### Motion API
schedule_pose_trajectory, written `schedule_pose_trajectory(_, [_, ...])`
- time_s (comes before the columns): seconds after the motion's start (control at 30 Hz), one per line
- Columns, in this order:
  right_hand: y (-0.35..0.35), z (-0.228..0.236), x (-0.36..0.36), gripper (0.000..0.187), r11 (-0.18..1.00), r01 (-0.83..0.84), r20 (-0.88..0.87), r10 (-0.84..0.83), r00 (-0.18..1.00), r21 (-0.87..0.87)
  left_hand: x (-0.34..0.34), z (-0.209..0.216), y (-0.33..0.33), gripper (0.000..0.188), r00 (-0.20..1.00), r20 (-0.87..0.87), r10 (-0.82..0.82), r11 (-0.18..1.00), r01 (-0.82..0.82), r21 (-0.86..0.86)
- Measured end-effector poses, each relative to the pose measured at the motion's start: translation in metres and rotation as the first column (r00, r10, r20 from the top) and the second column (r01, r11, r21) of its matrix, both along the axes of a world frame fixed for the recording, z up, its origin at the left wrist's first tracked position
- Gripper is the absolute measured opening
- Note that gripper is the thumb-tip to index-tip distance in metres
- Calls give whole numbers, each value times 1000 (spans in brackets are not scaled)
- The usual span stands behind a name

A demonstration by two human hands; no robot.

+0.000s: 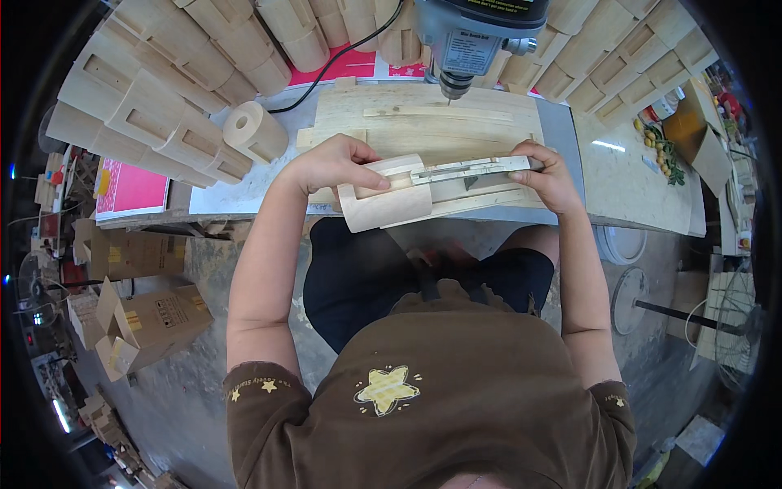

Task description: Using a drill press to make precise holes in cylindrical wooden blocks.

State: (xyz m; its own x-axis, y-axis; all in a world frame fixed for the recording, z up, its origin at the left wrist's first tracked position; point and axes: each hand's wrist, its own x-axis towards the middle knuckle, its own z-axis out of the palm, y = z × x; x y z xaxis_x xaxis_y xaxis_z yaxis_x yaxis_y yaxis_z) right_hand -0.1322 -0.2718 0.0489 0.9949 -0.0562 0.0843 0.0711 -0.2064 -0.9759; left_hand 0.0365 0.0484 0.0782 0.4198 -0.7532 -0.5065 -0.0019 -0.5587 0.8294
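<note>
My left hand [346, 169] grips a pale wooden cylinder [387, 208] with a slot cut along its side, the thumb at the slot. Between thumb and fingers, my right hand [550, 175] holds the back end of a long narrow tool [476, 169], whitish with grey metal parts; its exact kind I cannot make out. The tool's front end reaches the cylinder's slot. Under both lies a wooden board [436, 110] with thin strips on it. Above the board hangs a small bench drill [468, 49], its bit apart from the cylinder.
Many similar slotted wooden cylinders are stacked at the back left [151, 106] and back right [619, 53]. One cylinder [257, 130] stands alone left of the board. A black cable [334, 61] runs behind it. Cardboard boxes [151, 322] sit on the floor at left.
</note>
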Motion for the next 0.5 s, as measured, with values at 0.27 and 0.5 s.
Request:
schedule_pose_trajectory(0.27, [3, 5, -8, 23, 990, 123, -25, -125, 992, -69, -28, 1, -11, 49, 835, 82, 544, 808, -495, -319])
schedule_pose_trajectory(0.5, [10, 6, -8, 23, 990, 137, -42, -139, 989, -37, -70, -32, -49, 61, 619, 272, 737, 626, -472, -621])
